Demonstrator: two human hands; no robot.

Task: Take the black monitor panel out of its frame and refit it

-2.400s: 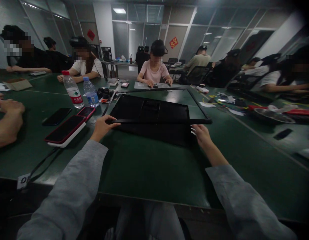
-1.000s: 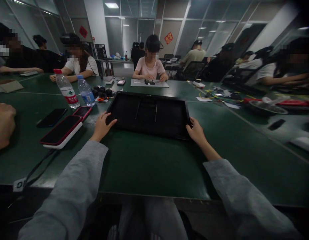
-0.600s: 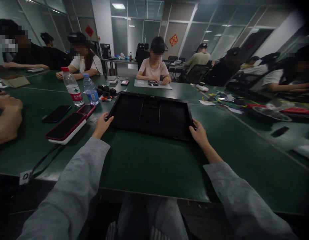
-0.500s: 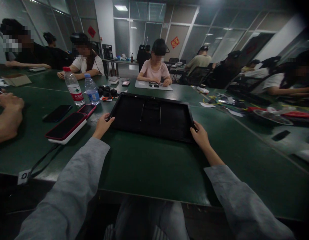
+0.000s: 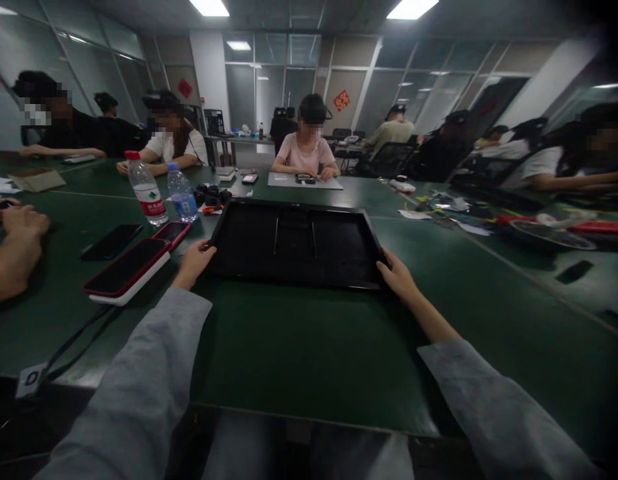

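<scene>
Your left hand [image 5: 193, 261] grips the left side of the wide black panel [image 5: 333, 247], close to the corner nearest you, with the thumb on the near side and the fingers bent in. Your right hand [image 5: 396, 272] grips the right side, also close to its near corner, with the thumb on the rim. The panel is in front of you, between your two hands, over the green bench [image 5: 299, 353]. It has a raised rim, and two thin lines run down its middle part. I cannot tell if it lies flat or is lifted a little. Past your left hand, on the bench, a bottle with a red cap [image 5: 147, 193] and a bottle with a blue cap [image 5: 181, 195] stand side by side. Nearer to you is a dark phone [image 5: 112, 242], and next to it a red-edged phone [image 5: 129, 267] sits on a white block [image 5: 136, 281]. Small black lumps [image 5: 211, 195] sit just behind the panel's far left corner. Across the bench, a person in a pink top [image 5: 303, 150] works over a grey mat [image 5: 335, 183]. Off to your right is a messy heap of wires [image 5: 441, 202].
</scene>
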